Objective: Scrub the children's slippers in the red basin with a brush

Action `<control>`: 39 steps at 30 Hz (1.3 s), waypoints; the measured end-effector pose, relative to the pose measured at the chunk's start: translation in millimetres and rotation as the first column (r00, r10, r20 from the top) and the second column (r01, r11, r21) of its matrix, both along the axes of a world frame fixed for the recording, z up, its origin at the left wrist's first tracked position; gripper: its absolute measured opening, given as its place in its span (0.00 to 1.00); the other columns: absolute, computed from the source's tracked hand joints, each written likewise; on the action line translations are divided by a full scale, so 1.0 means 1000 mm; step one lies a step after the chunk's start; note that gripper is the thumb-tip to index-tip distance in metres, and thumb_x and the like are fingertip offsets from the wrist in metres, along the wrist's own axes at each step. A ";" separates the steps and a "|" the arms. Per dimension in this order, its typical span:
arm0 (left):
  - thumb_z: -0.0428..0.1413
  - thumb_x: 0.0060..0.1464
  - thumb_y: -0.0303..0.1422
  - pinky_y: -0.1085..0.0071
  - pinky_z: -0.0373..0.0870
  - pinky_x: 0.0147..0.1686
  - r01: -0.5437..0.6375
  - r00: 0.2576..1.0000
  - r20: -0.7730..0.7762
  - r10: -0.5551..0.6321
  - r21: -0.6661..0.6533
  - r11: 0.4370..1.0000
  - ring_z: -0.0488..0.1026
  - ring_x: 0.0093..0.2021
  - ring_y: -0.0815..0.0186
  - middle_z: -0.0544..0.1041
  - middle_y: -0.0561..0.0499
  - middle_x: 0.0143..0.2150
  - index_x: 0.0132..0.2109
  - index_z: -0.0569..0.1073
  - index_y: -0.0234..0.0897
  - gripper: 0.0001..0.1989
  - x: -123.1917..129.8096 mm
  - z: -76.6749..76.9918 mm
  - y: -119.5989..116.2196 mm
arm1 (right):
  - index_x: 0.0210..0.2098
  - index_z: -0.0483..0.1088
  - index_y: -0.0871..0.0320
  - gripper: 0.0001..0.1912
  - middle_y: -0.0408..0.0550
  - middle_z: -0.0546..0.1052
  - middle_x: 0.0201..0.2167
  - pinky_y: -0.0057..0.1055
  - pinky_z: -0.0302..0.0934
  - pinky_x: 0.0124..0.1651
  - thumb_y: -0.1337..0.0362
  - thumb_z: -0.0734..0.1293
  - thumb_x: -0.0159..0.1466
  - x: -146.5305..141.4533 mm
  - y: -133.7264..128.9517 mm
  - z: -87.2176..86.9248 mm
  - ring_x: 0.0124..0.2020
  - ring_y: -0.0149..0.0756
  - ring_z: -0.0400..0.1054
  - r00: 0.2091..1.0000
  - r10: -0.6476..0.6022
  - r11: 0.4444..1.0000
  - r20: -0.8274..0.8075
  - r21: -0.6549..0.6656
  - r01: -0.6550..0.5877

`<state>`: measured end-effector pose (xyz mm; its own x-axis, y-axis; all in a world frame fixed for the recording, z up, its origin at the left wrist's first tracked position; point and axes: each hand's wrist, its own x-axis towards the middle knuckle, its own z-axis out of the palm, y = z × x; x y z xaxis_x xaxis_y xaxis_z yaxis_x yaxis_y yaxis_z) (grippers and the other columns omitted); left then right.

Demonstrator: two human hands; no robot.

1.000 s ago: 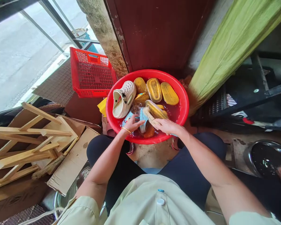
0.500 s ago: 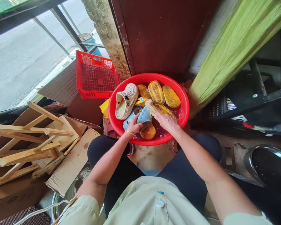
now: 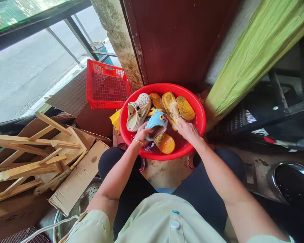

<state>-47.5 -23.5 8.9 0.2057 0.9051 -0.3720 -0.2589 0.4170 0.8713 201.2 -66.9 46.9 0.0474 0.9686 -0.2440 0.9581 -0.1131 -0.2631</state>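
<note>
A red basin (image 3: 164, 156) with water in it holds several pieces of footwear. My left hand (image 3: 142, 132) grips a light blue clog (image 3: 157, 120) by its heel end, with the opening turned toward me. My right hand (image 3: 190, 131) is closed on a pale bristled brush (image 3: 174, 110), just right of the blue clog. A cream clog (image 3: 137, 113) leans at the basin's left side. Yellow slippers (image 3: 185, 108) lie along the far side, and another yellow piece (image 3: 165, 143) is near the front rim.
A red crate (image 3: 108, 86) is beyond the basin to the left. Wooden stool legs (image 3: 40, 145) and cardboard (image 3: 78, 175) lie at the left. A green curtain (image 3: 240, 64) hangs at the right, above a round metal pot (image 3: 294, 180).
The blue clog has been lifted and turned, so its opening and decorated top show. My right hand and the brush have moved slightly right, off the clog.
</note>
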 end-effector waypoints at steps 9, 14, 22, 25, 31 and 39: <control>0.55 0.41 0.39 0.48 0.79 0.49 0.052 0.982 0.190 -0.022 -0.151 0.987 0.79 0.51 0.46 0.82 0.39 0.44 0.46 0.75 0.34 0.23 0.004 -0.014 0.008 | 0.75 0.54 0.50 0.30 0.57 0.81 0.51 0.37 0.66 0.49 0.52 0.51 0.77 -0.042 -0.039 0.000 0.48 0.47 0.77 0.979 0.197 0.979 -0.050 0.062 -0.194; 0.55 0.39 0.38 0.51 0.79 0.46 0.077 0.992 0.108 -0.070 -0.064 0.995 0.80 0.49 0.47 0.82 0.39 0.44 0.52 0.75 0.31 0.30 0.008 -0.016 0.014 | 0.73 0.56 0.49 0.28 0.58 0.81 0.51 0.39 0.66 0.47 0.53 0.51 0.76 -0.015 -0.008 0.003 0.47 0.50 0.77 0.999 0.036 0.999 0.026 -0.011 -0.035; 0.59 0.40 0.33 0.56 0.65 0.63 0.161 0.932 -0.360 0.052 0.538 0.828 0.71 0.62 0.49 0.78 0.44 0.59 0.61 0.74 0.33 0.37 0.019 -0.009 0.026 | 0.72 0.57 0.58 0.29 0.61 0.81 0.48 0.40 0.66 0.49 0.54 0.51 0.76 0.016 0.013 0.010 0.48 0.50 0.76 0.989 -0.140 0.990 0.043 -0.006 0.141; 0.57 0.41 0.28 0.55 0.57 0.69 0.386 0.829 -0.559 0.006 0.579 0.718 0.67 0.66 0.49 0.74 0.44 0.65 0.64 0.72 0.37 0.38 0.023 -0.016 0.021 | 0.75 0.50 0.57 0.32 0.62 0.82 0.45 0.42 0.68 0.46 0.53 0.53 0.76 0.020 0.005 0.004 0.45 0.52 0.78 0.990 -0.109 0.989 0.089 -0.094 0.118; 0.62 0.44 0.29 0.48 0.52 0.70 0.550 0.682 -0.728 -0.070 0.447 0.706 0.56 0.73 0.44 0.62 0.35 0.72 0.67 0.66 0.35 0.40 0.038 -0.036 0.013 | 0.77 0.25 0.57 0.40 0.62 0.82 0.47 0.45 0.69 0.48 0.55 0.52 0.75 0.009 -0.003 -0.017 0.48 0.53 0.78 0.993 0.036 0.993 0.111 -0.117 -0.023; 0.63 0.41 0.33 0.54 0.62 0.64 0.295 0.837 -0.541 -0.084 0.317 0.901 0.69 0.62 0.48 0.75 0.42 0.60 0.62 0.72 0.35 0.37 0.043 -0.047 0.024 | 0.76 0.47 0.60 0.32 0.60 0.82 0.46 0.37 0.67 0.50 0.58 0.50 0.76 -0.021 -0.022 -0.014 0.47 0.46 0.78 0.992 0.111 0.990 -0.057 -0.079 -0.115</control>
<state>-4.4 1.0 -38.3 0.2678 0.9567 -0.1142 0.3086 0.0271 0.9508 179.7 -88.8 33.4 -0.0762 0.9436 -0.3221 0.9511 -0.0282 -0.3075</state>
